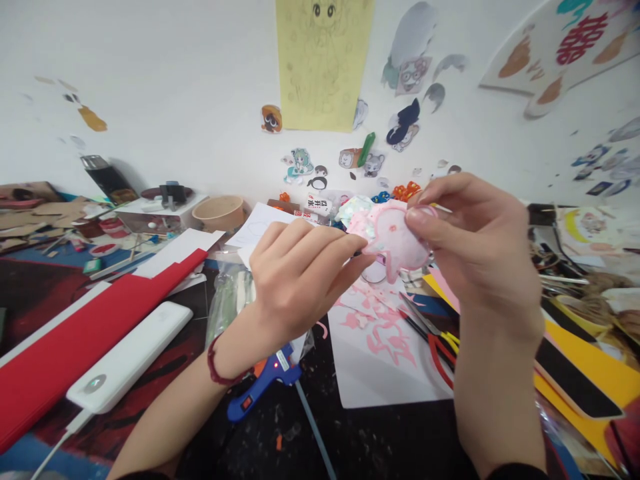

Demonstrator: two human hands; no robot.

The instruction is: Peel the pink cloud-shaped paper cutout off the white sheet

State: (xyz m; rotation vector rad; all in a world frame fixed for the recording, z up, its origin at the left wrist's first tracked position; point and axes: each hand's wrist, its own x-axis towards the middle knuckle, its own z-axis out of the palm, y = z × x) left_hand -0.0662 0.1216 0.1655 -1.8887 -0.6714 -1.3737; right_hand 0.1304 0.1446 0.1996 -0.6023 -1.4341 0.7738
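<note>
My left hand (300, 273) and my right hand (483, 247) hold up a pale pink craft piece (400, 237) with a darker pink rim, one at either side. The left fingers pinch its left edge, while the right thumb and fingertips grip the upper right edge. Its exact material is hard to tell. Below it lies a white paper sheet (385, 387) scattered with pink scraps (387, 333). Scissors (440, 353) with red and yellow handles lie at the sheet's right. Under my left forearm rests a blue glue gun (265, 390) with a small red light lit.
A white power bank (130, 357) with a cable and a long red strip (100, 347) lie on the left. Behind them stand a round tan tub (219, 213) and a dark flask (105, 177). Yellow and black sheets (580, 373) lie at right.
</note>
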